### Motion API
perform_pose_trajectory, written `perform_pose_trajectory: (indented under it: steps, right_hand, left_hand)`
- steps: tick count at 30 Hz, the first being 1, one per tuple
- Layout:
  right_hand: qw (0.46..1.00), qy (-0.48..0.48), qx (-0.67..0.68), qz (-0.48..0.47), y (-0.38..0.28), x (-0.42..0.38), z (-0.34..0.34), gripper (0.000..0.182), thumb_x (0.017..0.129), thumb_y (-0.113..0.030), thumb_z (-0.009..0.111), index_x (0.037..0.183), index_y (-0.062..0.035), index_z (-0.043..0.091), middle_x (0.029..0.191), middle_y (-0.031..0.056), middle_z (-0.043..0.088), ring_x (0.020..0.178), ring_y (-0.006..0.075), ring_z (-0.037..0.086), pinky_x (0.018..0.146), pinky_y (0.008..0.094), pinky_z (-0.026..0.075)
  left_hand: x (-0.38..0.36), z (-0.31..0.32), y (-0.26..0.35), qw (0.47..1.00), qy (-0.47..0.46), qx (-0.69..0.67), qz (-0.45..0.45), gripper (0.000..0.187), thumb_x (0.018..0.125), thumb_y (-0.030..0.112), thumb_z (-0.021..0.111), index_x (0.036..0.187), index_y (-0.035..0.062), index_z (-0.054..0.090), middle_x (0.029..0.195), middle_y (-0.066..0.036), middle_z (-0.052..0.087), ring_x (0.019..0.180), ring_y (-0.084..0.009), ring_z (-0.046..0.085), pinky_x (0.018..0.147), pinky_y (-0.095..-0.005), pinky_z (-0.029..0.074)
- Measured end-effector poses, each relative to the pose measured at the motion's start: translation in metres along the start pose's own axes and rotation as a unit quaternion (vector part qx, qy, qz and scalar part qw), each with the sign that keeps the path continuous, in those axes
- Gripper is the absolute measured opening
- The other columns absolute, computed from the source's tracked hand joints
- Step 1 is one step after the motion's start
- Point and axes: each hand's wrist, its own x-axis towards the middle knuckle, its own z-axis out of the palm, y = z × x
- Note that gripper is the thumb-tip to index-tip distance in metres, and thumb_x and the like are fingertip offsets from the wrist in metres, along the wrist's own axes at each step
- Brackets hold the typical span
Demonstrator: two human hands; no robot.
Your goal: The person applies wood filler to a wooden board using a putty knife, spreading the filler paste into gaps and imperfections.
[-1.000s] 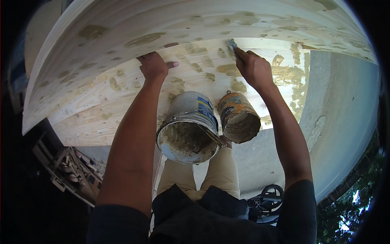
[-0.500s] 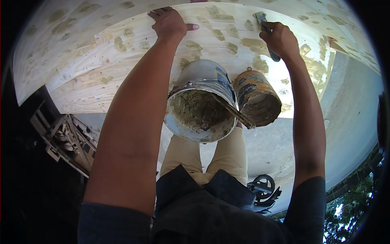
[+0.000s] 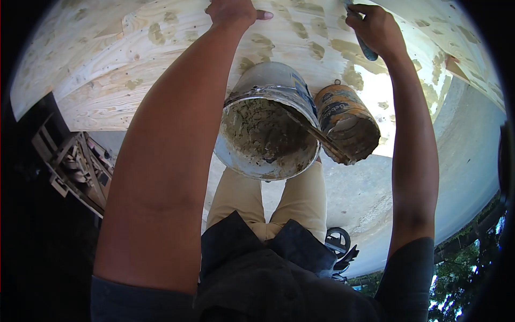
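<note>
My right hand point(image 3: 380, 31) grips the handle of a putty knife point(image 3: 366, 47) at the upper right; the blade is cut off by the top edge. My left hand point(image 3: 236, 12) rests near the plywood surface point(image 3: 204, 75) at the top, thumb stretched out to the side, its other fingers partly out of frame. Brownish filler patches dot the wood. Between my arms stands a white bucket point(image 3: 271, 75) smeared inside with filler, with a stick point(image 3: 316, 134) across its rim. Touching or close beside it is an orange can point(image 3: 339, 104).
A pile of wood scraps point(image 3: 80, 161) lies at the lower left. Below the wood is a concrete floor point(image 3: 354, 188), with a black wheel point(image 3: 338, 240) near my legs. Trees show at the lower right.
The view has shifted, so both hands sit higher in the frame and the bucket and can appear slightly higher and to the right. My right hand still holds the putty knife.
</note>
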Motion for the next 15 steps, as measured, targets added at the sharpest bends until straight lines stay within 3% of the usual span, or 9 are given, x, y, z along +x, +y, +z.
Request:
perform_pose_trajectory:
  steps: [1,3,5,6,8,9,11,12,15]
  right_hand:
    - [1.0,0.0,-0.001,-0.003,-0.01,0.0,-0.001,0.047,0.086,-0.039,0.064,0.125,-0.0133,0.07,0.092,0.0218,0.073,0.084,0.0362,0.072,0.082,0.0415,0.055]
    - [0.997,-0.001,0.0,0.076,-0.03,-0.006,-0.001,0.049,0.082,-0.033,0.07,0.125,-0.01,0.069,0.112,0.0245,0.07,0.102,0.0375,0.068,0.093,0.0441,0.053]
    - [0.996,0.066,-0.031,0.042,-0.024,-0.01,0.015,0.04,0.082,-0.031,0.069,0.113,-0.0061,0.073,0.104,0.0231,0.072,0.095,0.0381,0.069,0.087,0.0449,0.055]
    - [0.998,0.036,-0.026,0.044,-0.03,-0.013,0.007,0.04,0.082,-0.03,0.068,0.113,-0.0053,0.073,0.102,0.023,0.072,0.094,0.0386,0.07,0.086,0.0449,0.055]
    - [0.998,-0.022,-0.019,0.051,-0.042,-0.009,-0.008,0.041,0.082,-0.029,0.067,0.115,-0.0048,0.072,0.101,0.023,0.072,0.093,0.0393,0.07,0.085,0.0446,0.056]
    - [0.998,-0.024,-0.021,0.052,-0.039,-0.009,-0.006,0.041,0.082,-0.029,0.067,0.115,-0.0048,0.072,0.101,0.023,0.072,0.093,0.0393,0.07,0.085,0.0446,0.056]
    - [0.997,0.041,0.028,0.064,-0.035,-0.006,-0.002,0.041,0.082,-0.029,0.067,0.116,-0.0055,0.072,0.101,0.0225,0.072,0.093,0.039,0.07,0.085,0.0443,0.056]
    - [0.998,0.063,0.0,0.017,-0.033,-0.016,0.001,0.042,0.083,-0.028,0.066,0.118,-0.006,0.071,0.101,0.0225,0.072,0.093,0.0387,0.07,0.086,0.0441,0.055]
    - [0.998,0.013,-0.042,0.037,-0.029,-0.01,-0.002,0.043,0.083,-0.028,0.065,0.119,-0.006,0.07,0.103,0.0229,0.072,0.095,0.0384,0.07,0.087,0.044,0.055]
  left_hand:
    - [0.0,-0.001,0.001,1.0,-0.007,0.009,-0.003,0.134,0.064,0.056,0.088,0.149,-0.0171,0.014,0.158,-0.037,0.014,0.149,-0.0474,0.017,0.122,-0.0448,0.026]
    - [0.0,-0.003,0.001,1.0,-0.016,0.018,-0.007,0.135,0.064,0.056,0.088,0.149,-0.0171,0.014,0.158,-0.037,0.014,0.149,-0.0472,0.017,0.122,-0.0449,0.026]
    - [0.002,-0.003,0.001,1.0,-0.016,0.012,-0.005,0.136,0.065,0.057,0.087,0.15,-0.0167,0.012,0.159,-0.036,0.012,0.149,-0.0467,0.017,0.122,-0.0448,0.026]
    - [0.056,0.07,-0.023,1.0,-0.016,0.01,-0.006,0.136,0.065,0.057,0.087,0.15,-0.0167,0.012,0.159,-0.036,0.012,0.149,-0.0467,0.017,0.122,-0.0448,0.026]
    - [0.181,0.206,-0.076,0.95,0.26,0.168,-0.04,0.136,0.065,0.057,0.087,0.15,-0.0161,0.011,0.159,-0.036,0.011,0.149,-0.046,0.016,0.122,-0.0441,0.025]
    - [0.121,0.146,-0.044,0.951,0.258,0.167,-0.04,0.136,0.065,0.057,0.087,0.15,-0.0161,0.011,0.159,-0.036,0.011,0.149,-0.046,0.016,0.122,-0.0441,0.025]
    - [0.002,-0.003,0.002,0.999,-0.03,0.018,-0.01,0.136,0.065,0.056,0.088,0.151,-0.0156,0.01,0.16,-0.035,0.009,0.15,-0.0451,0.016,0.123,-0.0434,0.025]
    - [0.002,-0.002,0.002,0.999,-0.03,0.016,-0.011,0.136,0.065,0.056,0.088,0.151,-0.0156,0.01,0.16,-0.035,0.009,0.15,-0.0451,0.016,0.123,-0.0434,0.025]
    - [0.002,-0.003,0.0,1.0,-0.021,-0.002,-0.012,0.137,0.064,0.056,0.088,0.151,-0.0151,0.01,0.16,-0.035,0.009,0.15,-0.0443,0.016,0.123,-0.0429,0.025]
